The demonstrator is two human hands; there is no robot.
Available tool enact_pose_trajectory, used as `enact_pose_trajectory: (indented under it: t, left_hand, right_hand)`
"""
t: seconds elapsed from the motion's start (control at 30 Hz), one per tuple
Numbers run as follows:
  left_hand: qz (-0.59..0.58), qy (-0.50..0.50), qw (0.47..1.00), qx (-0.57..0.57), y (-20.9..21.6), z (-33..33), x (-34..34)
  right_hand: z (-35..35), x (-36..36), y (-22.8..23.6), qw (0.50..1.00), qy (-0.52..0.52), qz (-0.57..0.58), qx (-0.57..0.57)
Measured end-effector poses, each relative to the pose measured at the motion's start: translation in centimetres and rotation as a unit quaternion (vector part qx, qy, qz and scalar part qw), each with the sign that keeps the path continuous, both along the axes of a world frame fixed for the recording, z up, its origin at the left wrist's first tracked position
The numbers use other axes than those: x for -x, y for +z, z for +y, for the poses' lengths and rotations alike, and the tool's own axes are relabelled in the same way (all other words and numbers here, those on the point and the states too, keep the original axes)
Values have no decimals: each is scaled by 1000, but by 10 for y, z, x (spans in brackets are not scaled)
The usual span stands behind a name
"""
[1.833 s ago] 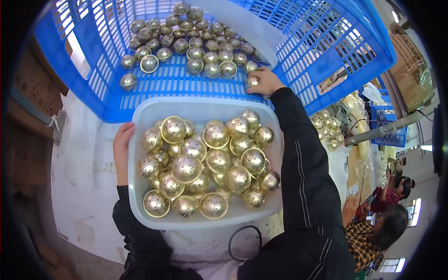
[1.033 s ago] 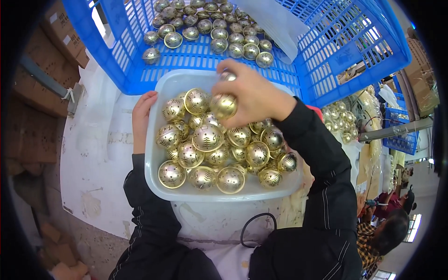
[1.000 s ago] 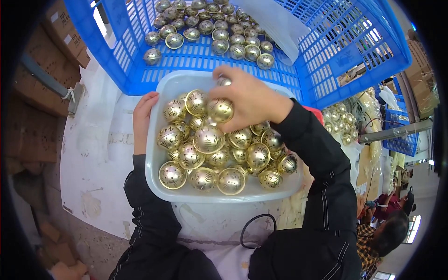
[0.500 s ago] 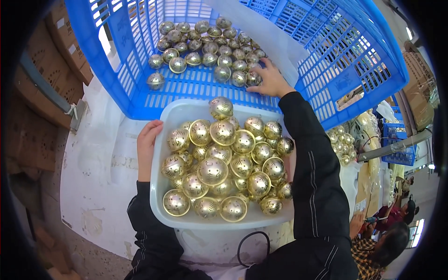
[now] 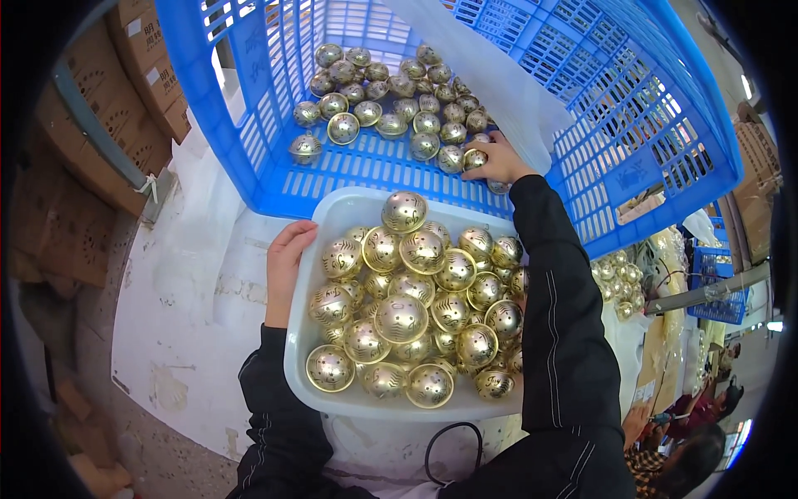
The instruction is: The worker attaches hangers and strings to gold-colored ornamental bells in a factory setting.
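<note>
A pale tub (image 5: 293,366) in front of me is heaped with shiny gold ball-shaped bells (image 5: 401,319) printed with dark marks. At the tub's left rim is my left hand (image 5: 291,254), its fingers closed against the edge. Inside the blue crate (image 5: 274,187) beyond, more gold bells lie in loose groups on the slatted floor. My right hand (image 5: 504,160) reaches in at the right of them, thumb and fingers closed around a gold bell (image 5: 475,159). Another bell shows just under that hand.
A translucent plastic sheet (image 5: 490,71) hangs inside the crate. White-topped table (image 5: 191,308) lies under the tub. Cardboard boxes (image 5: 100,125) stand at left. At right are another heap of gold bells (image 5: 617,281), a smaller blue crate (image 5: 721,287) and other people (image 5: 686,457).
The view has shifted, so crate and tub sit farther right. My right hand's fingers have drawn in around a bell. Some bells in the crate have shifted, leaving a gap at the back.
</note>
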State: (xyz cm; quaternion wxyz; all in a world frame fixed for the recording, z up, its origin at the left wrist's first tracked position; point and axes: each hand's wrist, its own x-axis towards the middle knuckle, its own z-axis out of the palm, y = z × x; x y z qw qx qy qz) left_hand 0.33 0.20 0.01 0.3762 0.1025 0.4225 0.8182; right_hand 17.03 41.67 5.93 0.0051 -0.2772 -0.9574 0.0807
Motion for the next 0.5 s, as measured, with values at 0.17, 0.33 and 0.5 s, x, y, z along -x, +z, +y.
enact_pose_trajectory:
  t: [0.17, 0.33, 0.5]
  left_hand:
    - [-1, 5, 1000, 2, -1, -5, -1]
    - [43, 3, 999, 26, -7, -2, 2]
    - [39, -6, 999, 36, 7, -6, 1]
  right_hand:
    - [-5, 7, 8, 999, 0, -49, 24]
    - [23, 12, -12, 998, 15, -62, -17]
    - [9, 1, -4, 997, 76, -5, -31]
